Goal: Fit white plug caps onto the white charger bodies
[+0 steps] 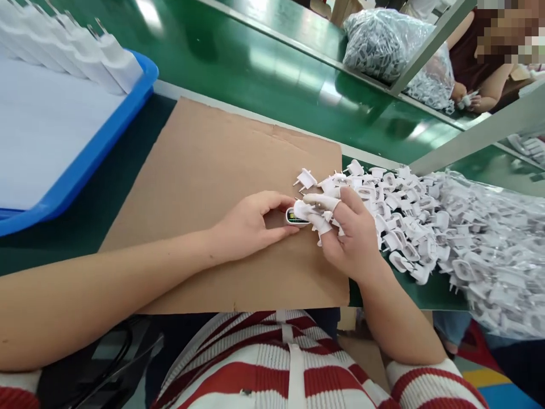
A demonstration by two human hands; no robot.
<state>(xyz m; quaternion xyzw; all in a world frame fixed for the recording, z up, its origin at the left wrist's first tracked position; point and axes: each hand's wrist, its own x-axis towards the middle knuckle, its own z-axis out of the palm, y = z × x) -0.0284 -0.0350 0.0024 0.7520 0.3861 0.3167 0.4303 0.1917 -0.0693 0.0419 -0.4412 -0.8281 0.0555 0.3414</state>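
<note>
My left hand (259,221) pinches a white charger housing (297,219) between thumb and fingers, above the cardboard sheet (204,165). The housing's open end faces up and shows a green and yellow inside. My right hand (349,230), with white covers on its thumb and index finger, holds a white plug cap (301,209) against the right part of that opening. How far the cap sits in the housing is hidden by the fingers. Many loose white plug caps (394,213) with metal pins lie in a pile just right of my right hand.
A blue tray (102,136) with a row of white chargers (93,54) stands at the left. At the right edge a clear plastic bag (498,250) spills more caps. Across the green bench (238,62) are another full bag (383,45), metal posts and a person's hands (470,101).
</note>
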